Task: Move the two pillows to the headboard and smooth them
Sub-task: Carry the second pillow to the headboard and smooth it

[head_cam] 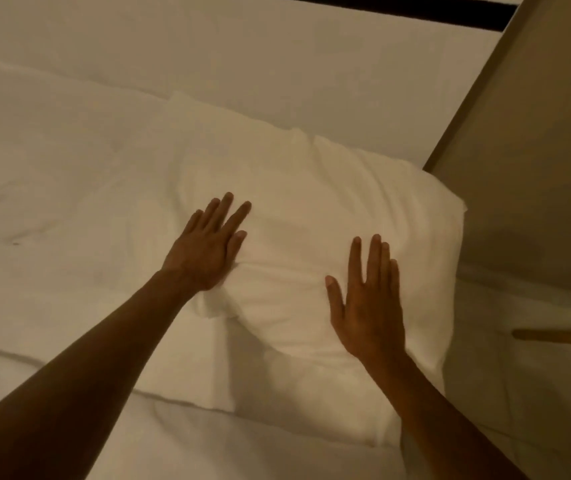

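Note:
A white pillow (312,209) lies on the bed, its right end against a tan headboard panel (537,150). My left hand (208,247) lies flat on the pillow's left part, fingers stretched and close together. On the pillow's right part my right hand (367,303) presses palm down, fingers spread a little. Neither hand grips anything. A creased fold of the pillowcase (218,306) bunches under my left wrist. What may be a second pillow or bedding shows as a raised white shape (52,140) to the left; I cannot tell which.
White bedding (277,64) stretches away beyond the pillow to a dark strip (398,8) at the top. A lower surface (526,375) with a thin yellowish bar (558,336) lies right of the bed.

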A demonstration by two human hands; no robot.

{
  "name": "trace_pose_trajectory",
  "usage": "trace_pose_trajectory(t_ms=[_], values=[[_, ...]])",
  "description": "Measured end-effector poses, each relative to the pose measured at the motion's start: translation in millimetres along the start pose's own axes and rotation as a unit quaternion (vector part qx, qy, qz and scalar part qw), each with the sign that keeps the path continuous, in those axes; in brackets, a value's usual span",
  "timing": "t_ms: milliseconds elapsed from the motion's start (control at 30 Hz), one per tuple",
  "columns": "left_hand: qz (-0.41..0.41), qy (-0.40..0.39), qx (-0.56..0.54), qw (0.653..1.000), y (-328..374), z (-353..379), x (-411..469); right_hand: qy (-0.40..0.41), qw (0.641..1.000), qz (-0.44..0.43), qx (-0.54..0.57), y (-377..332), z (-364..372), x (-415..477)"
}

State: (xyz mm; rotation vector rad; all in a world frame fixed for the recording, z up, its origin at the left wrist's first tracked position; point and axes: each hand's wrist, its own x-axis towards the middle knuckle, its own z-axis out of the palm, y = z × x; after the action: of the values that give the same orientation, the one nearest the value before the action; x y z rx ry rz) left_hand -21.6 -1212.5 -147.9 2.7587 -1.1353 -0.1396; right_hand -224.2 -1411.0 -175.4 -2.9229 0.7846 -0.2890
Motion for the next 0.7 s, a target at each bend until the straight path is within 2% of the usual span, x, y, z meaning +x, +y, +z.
trace_pose_trajectory(t_ms=[100, 233, 333, 400, 500, 600, 700], values=[[-0.02, 0.004, 0.047, 0.999, -19, -4, -2, -0.019, 0.999, 0.039, -0.032, 25, -8, -8], [-0.062, 0.041, 0.092, 0.993, -28, -16, -6, 0.005, 0.993, 0.104, 0.046, 3, -25, 17], [-0.095, 0.12, 0.063, 0.986, -32, -20, -14, 0.046, 0.996, 0.018, 0.069, -40, -30, 45], [-0.146, 0.151, 0.032, 0.977, -43, -16, -26, 0.021, 0.996, -0.061, 0.06, -58, -20, 47], [-0.17, 0.09, 0.046, 0.98, -64, 2, -50, 0.011, 0.993, -0.118, 0.016, -46, 1, 35], [-0.152, 0.018, 0.093, 0.984, -94, 12, -59, 0.029, 0.987, -0.157, 0.008, -24, 11, 31], [-0.187, -0.038, 0.12, 0.974, -121, 4, -58, 0.014, 0.989, -0.149, -0.022, -13, 6, 36]])
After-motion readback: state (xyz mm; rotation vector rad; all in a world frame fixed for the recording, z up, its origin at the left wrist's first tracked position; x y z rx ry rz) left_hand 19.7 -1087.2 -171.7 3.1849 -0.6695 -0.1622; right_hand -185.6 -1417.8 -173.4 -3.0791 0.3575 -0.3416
